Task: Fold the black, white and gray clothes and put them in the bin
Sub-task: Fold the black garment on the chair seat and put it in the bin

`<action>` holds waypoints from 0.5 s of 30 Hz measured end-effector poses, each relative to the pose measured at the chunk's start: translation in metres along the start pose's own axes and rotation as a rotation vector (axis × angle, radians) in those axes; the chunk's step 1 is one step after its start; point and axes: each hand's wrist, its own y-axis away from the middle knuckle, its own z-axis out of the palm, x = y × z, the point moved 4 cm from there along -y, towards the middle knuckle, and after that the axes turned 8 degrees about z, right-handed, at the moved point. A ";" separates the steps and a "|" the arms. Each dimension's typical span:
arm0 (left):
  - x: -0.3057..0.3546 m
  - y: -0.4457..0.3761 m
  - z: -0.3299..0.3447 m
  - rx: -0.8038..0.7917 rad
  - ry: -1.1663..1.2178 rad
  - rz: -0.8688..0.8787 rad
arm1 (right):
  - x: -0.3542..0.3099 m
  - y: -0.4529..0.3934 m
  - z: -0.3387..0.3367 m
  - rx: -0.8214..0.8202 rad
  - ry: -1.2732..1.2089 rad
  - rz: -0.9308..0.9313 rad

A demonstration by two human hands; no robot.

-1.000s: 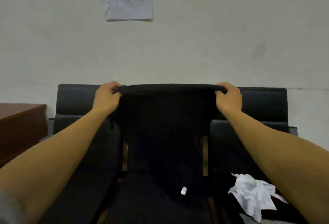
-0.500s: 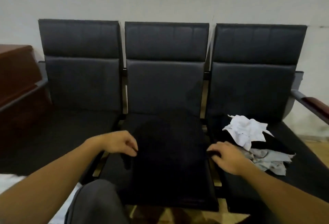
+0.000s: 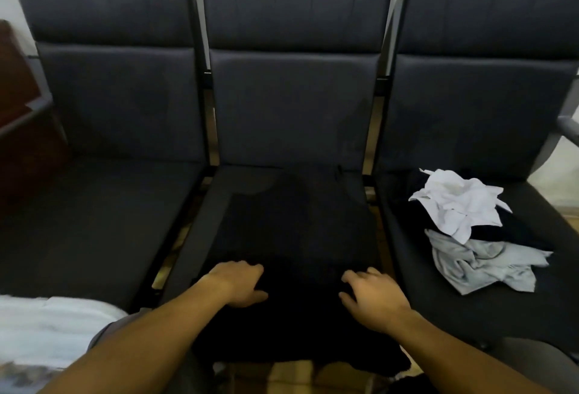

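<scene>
A black garment [image 3: 294,237] lies spread flat over the middle seat, its near edge hanging past the seat's front. My left hand [image 3: 238,284] rests on the cloth near the front, fingers loosely bent. My right hand [image 3: 372,299] lies on it a little to the right, fingers spread. On the right seat sits a pile: a crumpled white garment [image 3: 454,202] on top, a black one [image 3: 507,230] under it, and a gray one [image 3: 482,265] in front. No bin is visible.
Three dark padded seats [image 3: 103,205] stand joined in a row against the wall. A brown wooden cabinet [image 3: 18,86] is at the far left. Something white [image 3: 47,324] lies at the lower left. A metal armrest [image 3: 567,127] sticks out at the right edge.
The black garment, held up by its top edge a second ago, now lies on the middle seat. Both hands came down and moved inward onto the cloth's near part.
</scene>
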 end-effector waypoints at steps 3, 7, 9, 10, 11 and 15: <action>-0.002 -0.013 -0.013 0.167 -0.047 0.004 | -0.002 -0.020 -0.001 0.051 -0.050 -0.027; -0.007 -0.039 -0.029 0.120 0.076 -0.045 | 0.001 -0.054 -0.007 -0.024 -0.082 0.025; -0.010 -0.049 -0.048 0.194 0.081 -0.053 | 0.002 -0.069 -0.022 0.041 -0.124 0.062; -0.016 -0.063 -0.060 0.252 0.086 -0.061 | 0.006 -0.085 -0.025 0.062 -0.163 0.090; -0.019 -0.067 -0.070 0.324 0.104 -0.078 | 0.008 -0.092 -0.031 0.090 -0.216 0.121; -0.038 -0.118 -0.120 0.539 0.319 -0.097 | 0.028 -0.144 -0.051 0.198 -0.452 0.303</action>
